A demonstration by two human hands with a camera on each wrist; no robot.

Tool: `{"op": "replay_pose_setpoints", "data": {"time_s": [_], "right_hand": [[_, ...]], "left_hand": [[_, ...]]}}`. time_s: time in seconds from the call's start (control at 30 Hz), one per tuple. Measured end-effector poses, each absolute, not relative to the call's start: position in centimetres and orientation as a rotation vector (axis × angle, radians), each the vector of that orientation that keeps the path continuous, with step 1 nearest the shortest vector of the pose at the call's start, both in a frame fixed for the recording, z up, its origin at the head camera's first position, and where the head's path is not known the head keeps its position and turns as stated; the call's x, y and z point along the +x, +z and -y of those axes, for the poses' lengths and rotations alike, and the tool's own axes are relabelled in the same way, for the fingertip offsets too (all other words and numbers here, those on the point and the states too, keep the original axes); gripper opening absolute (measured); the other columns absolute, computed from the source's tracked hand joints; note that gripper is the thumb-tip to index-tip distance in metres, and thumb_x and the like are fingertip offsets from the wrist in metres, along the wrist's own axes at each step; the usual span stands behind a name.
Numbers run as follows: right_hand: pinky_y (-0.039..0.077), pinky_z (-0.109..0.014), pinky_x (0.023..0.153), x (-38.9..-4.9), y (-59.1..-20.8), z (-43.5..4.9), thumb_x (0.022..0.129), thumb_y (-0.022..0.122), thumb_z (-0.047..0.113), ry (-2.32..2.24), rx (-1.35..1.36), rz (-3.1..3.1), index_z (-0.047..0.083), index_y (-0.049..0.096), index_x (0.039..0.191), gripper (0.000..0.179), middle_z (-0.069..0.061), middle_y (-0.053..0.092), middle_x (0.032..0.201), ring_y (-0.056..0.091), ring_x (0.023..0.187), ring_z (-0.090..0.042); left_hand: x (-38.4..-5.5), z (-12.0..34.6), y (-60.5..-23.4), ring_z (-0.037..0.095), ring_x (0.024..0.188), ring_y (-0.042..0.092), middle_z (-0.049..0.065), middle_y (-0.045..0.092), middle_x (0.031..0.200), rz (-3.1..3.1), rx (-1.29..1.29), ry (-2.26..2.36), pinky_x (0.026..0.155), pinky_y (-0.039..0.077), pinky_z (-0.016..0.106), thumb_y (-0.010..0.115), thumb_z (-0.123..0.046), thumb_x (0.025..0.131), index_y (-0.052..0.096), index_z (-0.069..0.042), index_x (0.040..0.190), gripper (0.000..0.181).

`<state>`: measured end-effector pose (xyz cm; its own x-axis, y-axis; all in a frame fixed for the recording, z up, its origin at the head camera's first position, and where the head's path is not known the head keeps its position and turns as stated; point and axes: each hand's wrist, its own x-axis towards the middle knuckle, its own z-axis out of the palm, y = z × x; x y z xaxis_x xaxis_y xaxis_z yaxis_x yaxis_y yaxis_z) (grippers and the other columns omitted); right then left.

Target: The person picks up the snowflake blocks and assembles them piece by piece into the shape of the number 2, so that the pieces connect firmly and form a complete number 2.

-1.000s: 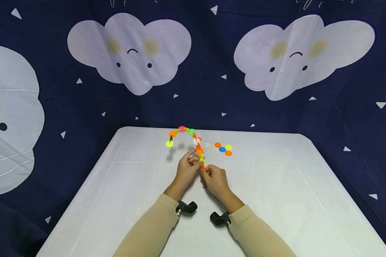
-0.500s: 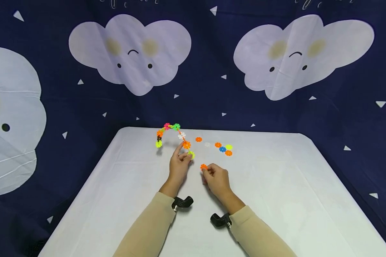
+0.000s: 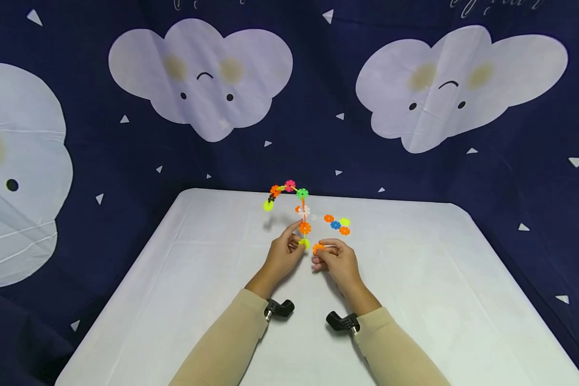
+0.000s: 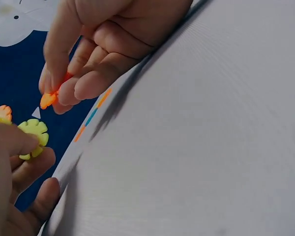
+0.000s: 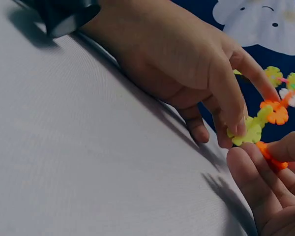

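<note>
My left hand (image 3: 283, 256) pinches a yellow flower-shaped disc (image 4: 38, 128) at the near end of a chain of linked snowflake discs (image 3: 290, 185). The chain rises from the fingers and curves over to the left; orange, white, green, pink, black and yellow pieces show in it. Between thumb and fingers, my right hand (image 3: 340, 262) pinches a single orange flower-shaped disc (image 3: 317, 249). That disc is just right of the yellow end piece, with a small gap between them in the head view. The fingers partly cover both discs.
Right of the chain, several loose discs lie on the white table (image 3: 415, 279): orange (image 3: 328, 219), blue (image 3: 335, 225), yellow (image 3: 344, 222) and another orange one. A pale white disc (image 3: 314, 217) lies nearer the chain. Behind the table hangs a dark blue cloud-patterned cloth (image 3: 318, 145).
The hands were together at the chain's near end, then the left hand moved left with the chain. It has since come back right, and the right hand has shifted slightly right with the orange disc.
</note>
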<state>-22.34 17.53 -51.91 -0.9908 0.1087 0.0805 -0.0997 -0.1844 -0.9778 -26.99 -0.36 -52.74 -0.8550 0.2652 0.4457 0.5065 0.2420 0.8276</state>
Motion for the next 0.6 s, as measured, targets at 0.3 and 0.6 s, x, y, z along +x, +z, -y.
{"op": "replay_pose_setpoints", "data": {"time_s": [0.3,0.6], "right_hand": [[0.062,-0.037,0.08,-22.49,-51.98,-18.2,0.092,0.07,-0.015,2.345,-0.027,1.945,-0.017,0.062,0.13,0.039,-0.024,0.073,0.1,0.077,0.081,-0.024],[0.062,-0.038,0.083,-22.58,-51.87,-18.55,0.094,0.067,-0.016,2.427,0.001,1.912,-0.018,0.059,0.134,0.041,-0.026,0.073,0.105,0.076,0.086,-0.023]], "left_hand": [[-26.79,0.28,-52.72,0.016,0.081,0.064,0.006,0.069,0.094,2.322,-0.88,-1.578,0.072,0.057,0.027,0.069,0.01,0.09,0.054,-0.01,0.155,0.069],[-26.67,0.31,-52.71,0.015,0.079,0.061,0.002,0.067,0.092,2.342,-0.926,-1.543,0.073,0.056,0.029,0.07,0.009,0.093,0.061,-0.014,0.15,0.062]]}}
